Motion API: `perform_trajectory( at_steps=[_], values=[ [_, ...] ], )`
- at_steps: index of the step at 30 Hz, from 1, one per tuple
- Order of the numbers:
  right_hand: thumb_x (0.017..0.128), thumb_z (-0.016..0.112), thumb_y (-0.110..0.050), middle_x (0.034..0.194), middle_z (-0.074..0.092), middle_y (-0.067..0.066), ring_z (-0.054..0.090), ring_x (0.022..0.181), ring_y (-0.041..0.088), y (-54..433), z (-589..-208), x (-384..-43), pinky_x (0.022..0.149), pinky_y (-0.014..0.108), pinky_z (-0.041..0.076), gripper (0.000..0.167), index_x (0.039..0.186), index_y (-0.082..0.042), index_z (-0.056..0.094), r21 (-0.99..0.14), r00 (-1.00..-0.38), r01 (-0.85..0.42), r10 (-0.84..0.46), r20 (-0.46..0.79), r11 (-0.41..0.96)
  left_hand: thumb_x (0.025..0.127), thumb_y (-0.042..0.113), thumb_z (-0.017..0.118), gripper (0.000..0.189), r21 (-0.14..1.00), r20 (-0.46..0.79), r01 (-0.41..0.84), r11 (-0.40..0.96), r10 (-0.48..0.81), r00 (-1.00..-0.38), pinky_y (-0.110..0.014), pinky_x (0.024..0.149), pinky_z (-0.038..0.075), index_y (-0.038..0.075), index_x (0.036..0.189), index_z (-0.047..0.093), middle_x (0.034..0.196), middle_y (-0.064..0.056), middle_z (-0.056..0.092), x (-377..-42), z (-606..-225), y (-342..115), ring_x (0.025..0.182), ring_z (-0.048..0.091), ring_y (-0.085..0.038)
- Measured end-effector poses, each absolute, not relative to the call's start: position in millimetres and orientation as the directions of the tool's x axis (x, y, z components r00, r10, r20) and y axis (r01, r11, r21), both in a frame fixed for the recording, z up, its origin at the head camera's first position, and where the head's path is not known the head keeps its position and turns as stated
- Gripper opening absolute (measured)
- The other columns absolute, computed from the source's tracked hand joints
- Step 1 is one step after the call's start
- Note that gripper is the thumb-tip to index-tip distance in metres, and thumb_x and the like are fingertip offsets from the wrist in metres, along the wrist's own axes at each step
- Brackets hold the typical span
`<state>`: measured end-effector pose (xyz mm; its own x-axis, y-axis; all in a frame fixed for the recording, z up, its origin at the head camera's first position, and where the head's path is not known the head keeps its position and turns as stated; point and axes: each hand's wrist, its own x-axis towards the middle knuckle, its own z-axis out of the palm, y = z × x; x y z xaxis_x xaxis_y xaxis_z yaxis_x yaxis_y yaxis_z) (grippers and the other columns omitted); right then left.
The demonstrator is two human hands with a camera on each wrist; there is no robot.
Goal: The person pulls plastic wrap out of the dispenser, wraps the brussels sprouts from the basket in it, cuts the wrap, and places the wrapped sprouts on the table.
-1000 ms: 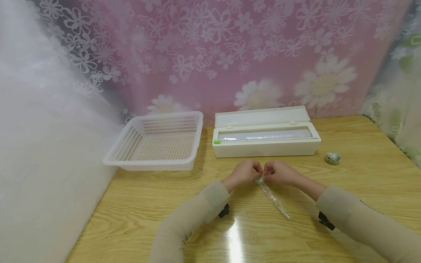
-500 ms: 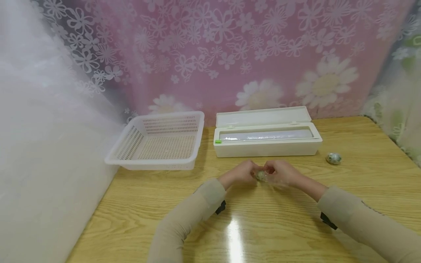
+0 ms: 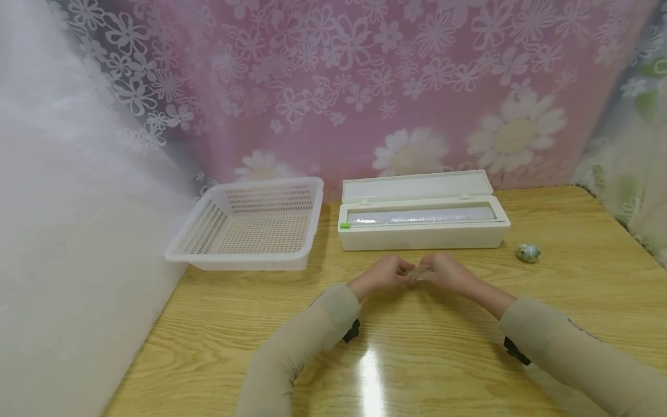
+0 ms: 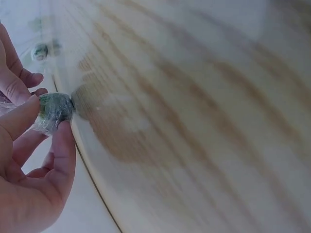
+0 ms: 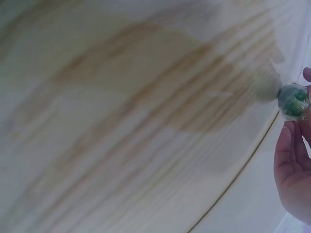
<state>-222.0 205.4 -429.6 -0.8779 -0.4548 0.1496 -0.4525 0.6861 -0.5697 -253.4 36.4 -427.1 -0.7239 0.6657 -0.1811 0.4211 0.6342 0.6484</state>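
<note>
A small green, rounded thing wrapped in clear plastic film (image 4: 54, 114) sits between my hands, just above the table. My left hand (image 3: 387, 272) pinches it between thumb and fingers, plainest in the left wrist view. My right hand (image 3: 445, 272) meets it from the other side, its fingers bent on the loose clear film (image 3: 423, 273). In the right wrist view the wrapped thing (image 5: 293, 102) shows at the right edge, by the fingertips. Its exact kind is hidden by the film and fingers. A similar wrapped thing (image 3: 528, 253) lies apart on the right.
Behind my hands stands a long white film dispenser box (image 3: 423, 237) with its lid raised, a film roll inside and a green slider (image 3: 345, 225) on its front. A white perforated basket (image 3: 245, 263) stands at the back left of the wooden table (image 3: 427, 370).
The twisted film tail that trailed toward me over the table has been drawn in and gathered between my hands at the wrapped thing. Box, basket and the other wrapped thing stay put.
</note>
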Motion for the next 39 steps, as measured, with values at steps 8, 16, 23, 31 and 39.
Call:
perform_trajectory(
  at_steps=[8,16,23,31,39],
  values=[
    [0.079,0.064,-0.015,0.058,0.049,-0.008,0.04,0.052,0.005,206.1,-427.8,-221.2,0.049,0.023,0.037,0.015,0.066,-0.008,0.065,-0.625,-0.884,-0.412,-0.457,0.099,0.663,0.083,0.018,0.063,0.027,0.722,-0.17,0.384,0.576,0.685,-0.708,-0.015,0.056,0.043,0.005,0.108,0.063,0.095,0.001,0.063,-253.2,-429.4,34.1,0.066,0.05,-0.003],
    [0.076,0.069,-0.01,0.068,0.061,-0.003,0.055,0.062,0.009,208.0,-427.7,-218.0,0.054,0.025,0.046,0.006,0.072,-0.007,0.065,-0.659,-0.883,-0.398,-0.462,0.086,0.638,0.085,0.006,0.059,0.01,0.818,-0.166,0.289,0.497,0.686,-0.708,-0.02,0.059,0.049,0.003,0.089,0.067,0.088,0.001,0.063,-250.1,-429.5,33.6,0.065,0.06,-0.01],
    [0.081,0.065,-0.016,0.065,0.061,-0.001,0.043,0.053,0.006,210.1,-427.4,-215.8,0.048,0.022,0.038,0.012,0.075,-0.006,0.066,-0.693,-0.878,-0.381,-0.473,0.066,0.611,0.082,0.004,0.062,0.006,0.822,-0.154,0.28,0.496,0.667,-0.729,-0.02,0.055,0.048,0.001,0.084,0.067,0.081,-0.001,0.063,-247.5,-431.8,36.8,0.062,0.059,-0.01],
    [0.082,0.059,-0.002,0.07,0.06,0.002,0.045,0.057,0.011,207.3,-428.4,-218.3,0.05,0.025,0.039,0.008,0.078,-0.003,0.065,-0.687,-0.898,-0.368,-0.433,0.085,0.627,0.086,0.007,0.057,0.013,0.824,-0.183,0.219,0.522,0.612,-0.77,-0.022,0.063,0.049,0.003,0.094,0.067,0.09,-0.001,0.063,-247.9,-430.9,35.4,0.072,0.06,-0.011],
    [0.07,0.072,-0.005,0.073,0.061,0.0,0.058,0.069,0.019,204.2,-435.2,-219.8,0.06,0.03,0.047,0.011,0.074,-0.005,0.062,-0.527,-0.845,-0.533,-0.454,0.284,0.662,0.074,0.012,0.071,0.02,0.706,-0.092,0.333,0.625,0.547,-0.832,-0.017,0.074,0.041,0.009,0.094,0.065,0.095,0.005,0.062,-250.0,-429.8,38.6,0.086,0.053,-0.006]
  ],
)
